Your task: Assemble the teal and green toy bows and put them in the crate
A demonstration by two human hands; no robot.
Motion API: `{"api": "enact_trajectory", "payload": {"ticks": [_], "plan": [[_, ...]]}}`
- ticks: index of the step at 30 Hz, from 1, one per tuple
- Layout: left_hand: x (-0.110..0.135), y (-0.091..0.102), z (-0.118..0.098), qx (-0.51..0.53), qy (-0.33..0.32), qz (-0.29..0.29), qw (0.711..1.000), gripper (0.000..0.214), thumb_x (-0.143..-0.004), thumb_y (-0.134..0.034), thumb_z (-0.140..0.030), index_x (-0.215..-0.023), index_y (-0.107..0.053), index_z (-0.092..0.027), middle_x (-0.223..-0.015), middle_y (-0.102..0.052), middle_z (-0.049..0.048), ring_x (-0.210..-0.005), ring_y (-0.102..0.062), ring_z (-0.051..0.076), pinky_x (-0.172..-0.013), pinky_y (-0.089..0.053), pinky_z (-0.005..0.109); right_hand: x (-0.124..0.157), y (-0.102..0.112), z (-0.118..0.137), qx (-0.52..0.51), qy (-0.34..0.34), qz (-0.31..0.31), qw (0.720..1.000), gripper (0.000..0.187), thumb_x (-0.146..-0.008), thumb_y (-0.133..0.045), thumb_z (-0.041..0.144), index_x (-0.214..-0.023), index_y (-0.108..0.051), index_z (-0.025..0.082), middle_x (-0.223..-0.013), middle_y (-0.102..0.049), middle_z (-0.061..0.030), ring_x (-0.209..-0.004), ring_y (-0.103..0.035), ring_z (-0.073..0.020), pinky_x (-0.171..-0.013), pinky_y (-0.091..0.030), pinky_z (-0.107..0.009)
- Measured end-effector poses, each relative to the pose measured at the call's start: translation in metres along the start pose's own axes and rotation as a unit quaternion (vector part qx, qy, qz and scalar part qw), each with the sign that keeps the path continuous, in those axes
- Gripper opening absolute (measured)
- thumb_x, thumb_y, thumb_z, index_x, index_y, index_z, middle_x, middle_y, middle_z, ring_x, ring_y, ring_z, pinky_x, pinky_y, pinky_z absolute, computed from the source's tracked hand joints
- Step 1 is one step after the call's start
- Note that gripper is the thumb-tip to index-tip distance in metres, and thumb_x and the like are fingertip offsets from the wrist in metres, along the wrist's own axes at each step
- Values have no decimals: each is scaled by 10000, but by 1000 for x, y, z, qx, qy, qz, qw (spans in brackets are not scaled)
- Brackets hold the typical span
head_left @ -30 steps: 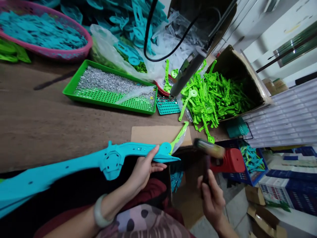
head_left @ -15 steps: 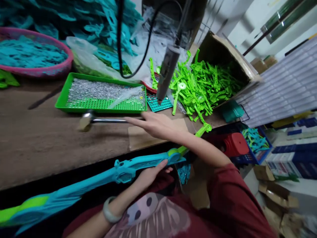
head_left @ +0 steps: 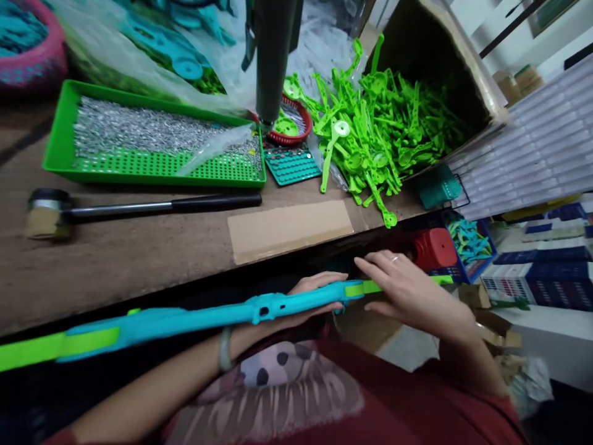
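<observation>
Head view: L hand (head_left: pixel 306 296) sits under the long teal toy part (head_left: pixel 222 316), fingers curled up round it from below, so it's holding it across the lap, just below the table (head_left: pixel 115 259) edge. R hand (head_left: pixel 407 290) rests flat-ish, fingers spread wide and loose, on the green tip piece (head_left: pixel 370 287) at the teal part's 3 o'clock end; not clear if it grips or just presses. Hammer (head_left: pixel 139 207) lies on the table at 11 o'clock from the hands, untouched. Green tray (head_left: pixel 60 133) w/ silver bits at 11, green parts pile (head_left: pixel 380 136) spilling from a box at 1. To do it well, I'd say: keep L hand steady as support, seat the green tip square to the teal end, press w/ palm not fingertips, avoid twisting the thin joint.
</observation>
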State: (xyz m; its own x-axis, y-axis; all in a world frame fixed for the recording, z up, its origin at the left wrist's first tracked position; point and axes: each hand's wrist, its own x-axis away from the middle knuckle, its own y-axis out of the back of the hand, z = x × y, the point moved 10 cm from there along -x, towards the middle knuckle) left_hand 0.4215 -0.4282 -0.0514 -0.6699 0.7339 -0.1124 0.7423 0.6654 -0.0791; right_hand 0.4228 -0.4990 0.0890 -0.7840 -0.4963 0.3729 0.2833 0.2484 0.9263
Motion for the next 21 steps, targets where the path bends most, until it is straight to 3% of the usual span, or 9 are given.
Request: {"api": "enact_trajectory", "payload": {"ticks": [3, 6, 8, 10, 12, 14, 16, 18, 21], "plan": [[-11, -11, 7, -13, -11, 5, 1000, 532, -821, -752, -451, -1296, -633, -243, -1345, -641, 87, -1259, -592, 264, -1114, -459, 414, 11, -65, -4, -41, -49, 50, 997, 621, -884, -708, 320, -1399, -478, 60, -1200, -633, -192, -1078, -612, -346, -881, -543, -500], [-6, -8, 1, -41, -11, -25, 999, 526, -780, -773, -450, -1242, -658, -225, -1308, -661, 88, -1219, -619, 263, -1079, -490, 380, 12, -86, -12, -124, -37, 58, 990, 563, -916, -671, 325, -1397, -487, 96, -1191, -659, -156, -1072, -640, -303, -914, -535, -447], [4, 1, -7, -68, 4, -65, 996, 466, -823, -734, -444, -1228, -656, -227, -1262, -680, 81, -1168, -644, 253, -1036, -518, 370, -2, -70, -27, -184, -8, 28, 982, 558, -922, -667, 349, -1406, -484, 142, -1244, -654, -135, -1116, -636, -267, -948, -518, -388], [17, 15, -15, -91, 31, -123, 988, 384, -901, -651, -427, -1238, -642, -243, -1205, -697, 65, -1109, -664, 236, -992, -536, 369, -36, -34, -50, -200, -2, -36, 979, 460, -951, -617, 337, -1364, -528, 155, -1252, -658, -127, -1124, -633, -241, -961, -494, -346], [29, 30, -25, -112, 51, -176, 977, 309, -920, -622, -413, -1185, -669, -261, -1126, -709, 49, -1066, -667, 237, -973, -539, 385, -91, 11, -79, -156, -35, -116, 980, 312, -989, -520, 293, -1235, -620, 130, -1174, -683, -133, -1067, -642, -239, -941, -473, -338], [40, 44, -37, -122, 44, -228, 965, 263, -892, -643, -405, -1105, -703, -263, -1138, -690, 56, -1080, -652, 254, -979, -532, 405, -159, 49, -103, -95, -88, -153, 980, 264, -991, -452, 225, -1060, -689, 130, -1056, -707, -121, -1004, -642, -232, -878, -461, -312], [53, 60, -47, -125, 23, -280, 952, 241, -890, -635, -389, -1077, -706, -255, -1205, -655, 73, -1130, -632, 266, -992, -526, 417, -224, 81, -114, -78, -104, -176, 976, 269, -968, -442, 160, -1062, -693, 128, -1119, -697, -133, -1053, -628, -236, -882, -449, -304], [69, 77, -50, -114, 7, -333, 936, 260, -906, -615, -364, -1138, -673, -261, -1251, -630, 78, -1169, -619, 257, -997, -527, 407, -274, 100, -120, -65, -114, -180, 975, 268, -959, -451, 129, -1062, -698, 122, -1124, -701, -140, -1057, -634, -238, -879, -462, -307], [84, 93, -51, -98, -29, -367, 925, 204, -907, -620, -341, -1095, -663, -275, -1169, -653, 59, -1094, -653, 229, -939, -554, 367, -313, 108, -120, -41, -120, -173, 977, 201, -974, -553, 232, -1089, -678, 124, -1098, -701, -116, -1003, -660, -223, -871, -523, -355]]}}
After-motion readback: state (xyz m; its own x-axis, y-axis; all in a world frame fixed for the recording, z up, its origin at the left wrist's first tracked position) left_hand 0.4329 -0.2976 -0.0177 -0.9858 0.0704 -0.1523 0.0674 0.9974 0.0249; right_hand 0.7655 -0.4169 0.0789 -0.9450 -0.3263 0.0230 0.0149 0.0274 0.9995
